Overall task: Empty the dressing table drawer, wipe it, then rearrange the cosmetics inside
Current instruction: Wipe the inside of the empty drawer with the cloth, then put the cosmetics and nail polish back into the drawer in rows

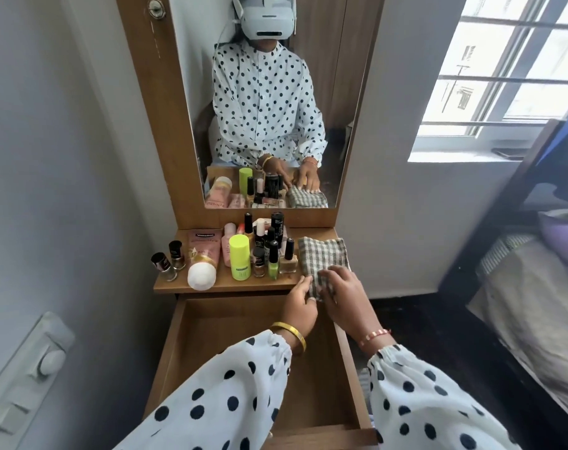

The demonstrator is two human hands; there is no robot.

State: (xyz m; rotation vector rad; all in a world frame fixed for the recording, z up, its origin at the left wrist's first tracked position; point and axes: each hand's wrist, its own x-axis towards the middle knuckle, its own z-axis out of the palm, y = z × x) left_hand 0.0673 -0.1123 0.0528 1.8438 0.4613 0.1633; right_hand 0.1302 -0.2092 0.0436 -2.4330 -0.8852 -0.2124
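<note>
The wooden drawer [211, 349] is pulled out and its visible inside is bare. A folded grey-and-white checked cloth [321, 254] lies on the right of the dressing table top [243, 284]. My left hand [300, 308] pinches the cloth's near left corner. My right hand [344, 293] lies on the cloth's near edge with fingers curled on it. Cosmetics stand on the top to the left of the cloth: a neon yellow bottle [240, 256], a pink tube with a white cap [202, 263] and several nail polish bottles [272, 254].
Two dark-capped nail polish bottles [169, 263] stand at the top's left edge. A mirror [263, 102] rises behind the top. A wall with a switch panel [26, 375] is on the left, a window [510, 69] and a bed [536, 303] on the right.
</note>
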